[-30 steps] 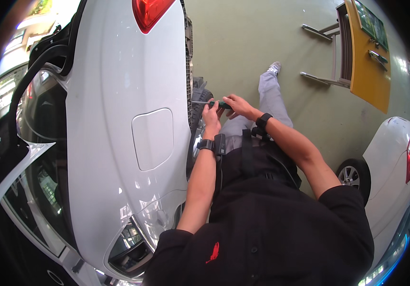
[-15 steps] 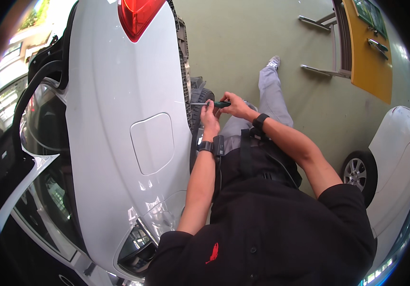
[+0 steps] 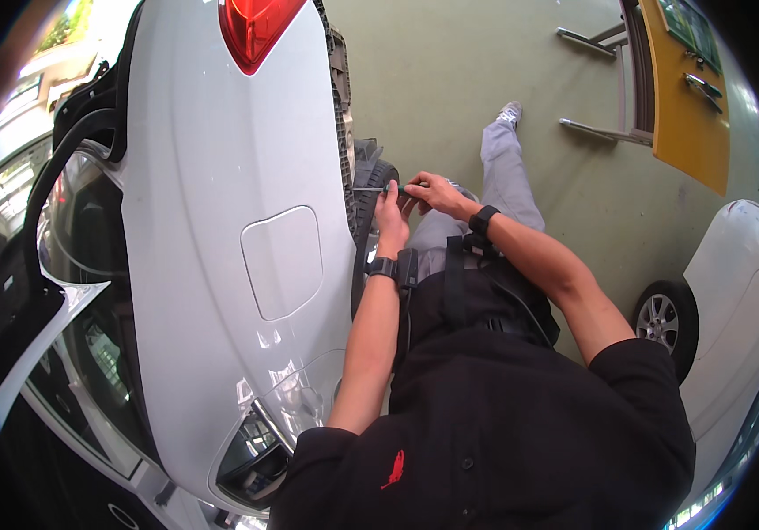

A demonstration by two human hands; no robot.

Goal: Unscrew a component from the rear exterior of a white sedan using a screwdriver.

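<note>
A screwdriver (image 3: 367, 189) with a dark green handle lies horizontally, its shaft reaching the exposed plastic bracket (image 3: 340, 106) along the rear edge of the white car (image 3: 185, 177). My left hand (image 3: 392, 212) is closed around the tool near the front of the handle, beside the tire (image 3: 363, 221). My right hand (image 3: 432, 193) grips the handle from the right, fingers curled over it and hiding most of it. The tool's tip is too small to make out against the bracket.
A red tail light (image 3: 258, 31) and fuel flap (image 3: 280, 262) are on the car. At upper right stands a yellow board on a metal frame (image 3: 688, 150), holding tools. Another white car (image 3: 724, 291) is at lower right. My outstretched leg (image 3: 503, 163) rests on the green floor (image 3: 423, 88).
The view has shifted slightly against both cars and the board. My right hand has moved a little on the handle, covering more of it; both hands remain on the screwdriver.
</note>
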